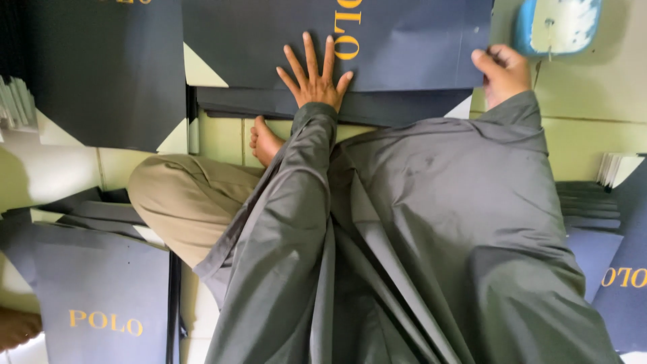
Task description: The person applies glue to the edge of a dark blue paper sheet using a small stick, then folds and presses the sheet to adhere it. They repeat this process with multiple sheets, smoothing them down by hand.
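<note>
Left hand: we are pressing our left hand (315,79) flat on the dark blue paper sheet (404,44), all the fingers spread wide, and it is holding nothing
Why flat: we think the open palm is keeping the sheet from sliding on the floor
Right hand: our right hand (502,71) is curling at the sheet's right edge, thumb on top, pinching that edge; we think it is lifting or folding it
Sheet: it is lying on the pale tiled floor (593,128) right in front of us, with gold letters on it, on top of more dark sheets
Us: we are sitting on the floor in a grey robe, with one tan trouser knee (182,195) bent and a bare foot (264,140) just below the left hand
Around us: more dark blue sheets are lying at the left (101,296) and at the right (606,256), close enough to reach
Blue thing: a light blue and white thing (558,25) is lying just above the right hand; we cannot tell what it is
</note>
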